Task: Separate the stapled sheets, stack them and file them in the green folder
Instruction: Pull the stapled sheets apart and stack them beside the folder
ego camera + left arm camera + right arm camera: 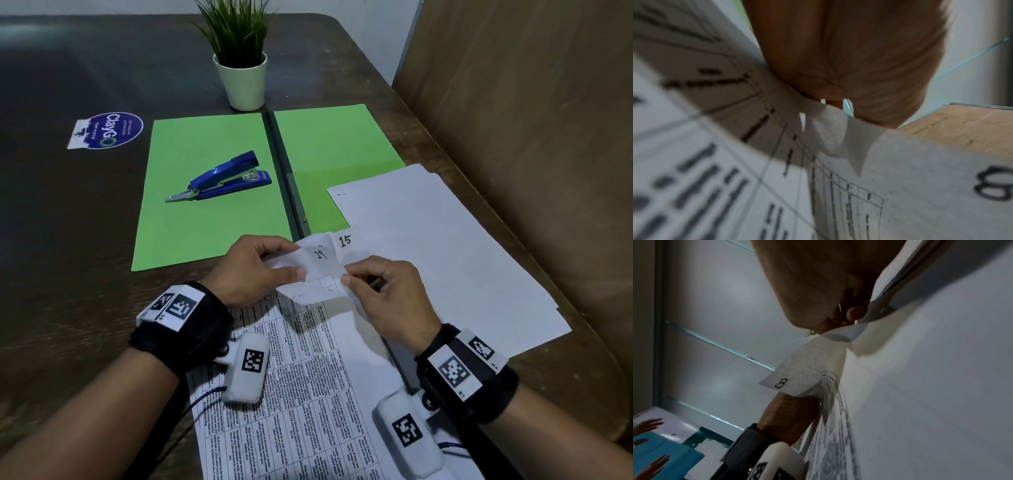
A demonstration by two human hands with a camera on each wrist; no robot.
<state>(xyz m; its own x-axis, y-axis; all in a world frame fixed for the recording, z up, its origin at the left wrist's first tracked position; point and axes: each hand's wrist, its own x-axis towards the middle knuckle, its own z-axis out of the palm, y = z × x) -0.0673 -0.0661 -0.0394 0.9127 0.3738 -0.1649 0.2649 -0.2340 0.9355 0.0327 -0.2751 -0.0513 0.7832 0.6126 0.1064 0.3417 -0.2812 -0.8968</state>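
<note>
A printed bundle of stapled sheets (308,377) lies under my forearms, its top corner lifted and folded back, showing handwritten numbers 19 and 15. My left hand (263,267) pinches the left side of that corner (318,270); my right hand (373,284) pinches its right side. The left wrist view shows the palm (849,56) above creased printed paper (828,142). In the right wrist view a corner marked 8 (795,379) sticks out below my right hand (818,288). The green folder (212,192) lies open just beyond my hands. A stack of white sheets (445,253) overlaps its right half.
A blue stapler (222,178) rests on the folder's left half. A potted plant (241,68) stands behind the folder. A ClayGo sticker (106,132) is on the dark table at left. A brown panel (531,154) borders the table on the right.
</note>
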